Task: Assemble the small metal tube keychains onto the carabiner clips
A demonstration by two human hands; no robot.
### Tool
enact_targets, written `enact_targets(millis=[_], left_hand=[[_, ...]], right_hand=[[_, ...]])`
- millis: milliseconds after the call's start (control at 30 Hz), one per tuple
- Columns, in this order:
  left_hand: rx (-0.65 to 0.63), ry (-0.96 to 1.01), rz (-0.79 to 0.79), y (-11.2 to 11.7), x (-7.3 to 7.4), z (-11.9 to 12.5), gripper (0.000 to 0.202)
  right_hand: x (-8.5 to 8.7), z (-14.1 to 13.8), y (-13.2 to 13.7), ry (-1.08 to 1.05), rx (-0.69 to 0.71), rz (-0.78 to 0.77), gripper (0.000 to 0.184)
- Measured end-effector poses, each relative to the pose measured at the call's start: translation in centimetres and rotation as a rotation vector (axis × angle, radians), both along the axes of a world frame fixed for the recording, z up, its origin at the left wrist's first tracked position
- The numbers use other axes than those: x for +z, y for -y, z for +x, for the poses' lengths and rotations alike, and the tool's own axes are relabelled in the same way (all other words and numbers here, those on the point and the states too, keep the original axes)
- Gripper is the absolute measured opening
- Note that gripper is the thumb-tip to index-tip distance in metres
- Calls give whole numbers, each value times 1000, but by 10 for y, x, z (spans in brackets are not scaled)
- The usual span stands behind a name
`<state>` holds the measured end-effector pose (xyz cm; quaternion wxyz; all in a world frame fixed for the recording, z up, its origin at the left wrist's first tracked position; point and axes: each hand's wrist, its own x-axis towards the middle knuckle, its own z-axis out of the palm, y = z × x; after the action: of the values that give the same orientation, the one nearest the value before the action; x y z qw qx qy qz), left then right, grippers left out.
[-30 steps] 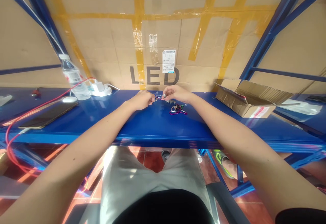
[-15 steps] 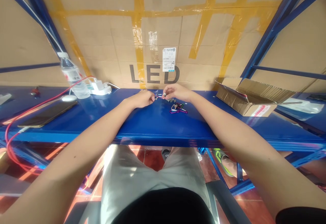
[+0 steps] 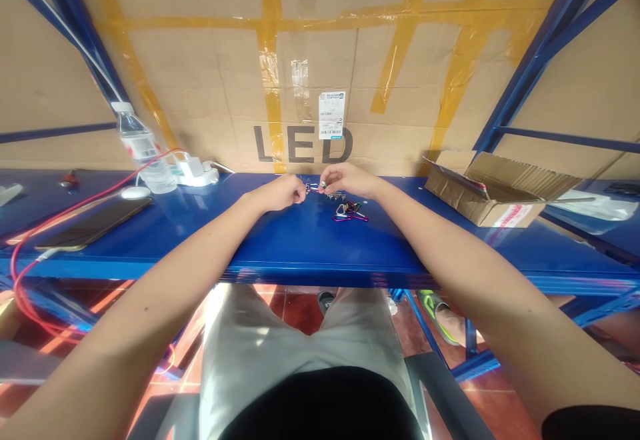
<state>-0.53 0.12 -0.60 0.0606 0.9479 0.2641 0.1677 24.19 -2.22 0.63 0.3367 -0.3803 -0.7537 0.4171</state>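
Right hand, head view: thumb and forefinger pinched together on a small silver piece, back of the hand uppermost. Left hand faces it, fingers curled inward; a pinkish metal piece shows at its fingertips, in the gap between my hands. I cannot tell whether the left fingers are clamped on it, as my knuckles hide the contact.

Loose stock: small metal fittings lie on the blue table just below my right fingers; coloured carabiners sit in a cluster nearer to me.

Handling notes (judgement): parts this small probably want a light fingertip pinch, with one hand kept as a steady anchor while the other makes the fine adjustments. Working low over the tabletop should limit any drop. Turning the silver piece clear of my fingertips would give a better sight of it.

Pose: both forearms reach forward and converge near the far edge of the table, forming a wedge. Right wrist bends inward toward the left; left hand lies low, knuckles turned up. Hands near each other, apparently not touching.
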Motion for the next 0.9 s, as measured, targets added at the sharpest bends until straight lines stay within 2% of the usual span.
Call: enact_targets(millis=[100, 233, 333, 633, 900], left_hand=[[-1, 9, 39, 0, 1, 0, 24], [114, 94, 102, -6, 2, 4, 27], [157, 69, 127, -12, 2, 8, 28], [56, -33, 7, -19, 4, 1, 29], [21, -100, 2, -21, 3, 3, 20]], right_hand=[[1, 0, 0, -7, -2, 1, 24], [2, 1, 2, -9, 1, 16, 24], [4, 2, 2, -12, 5, 34, 23], [4, 1, -1, -4, -2, 31, 23], [3, 0, -2, 15, -25, 25, 24]])
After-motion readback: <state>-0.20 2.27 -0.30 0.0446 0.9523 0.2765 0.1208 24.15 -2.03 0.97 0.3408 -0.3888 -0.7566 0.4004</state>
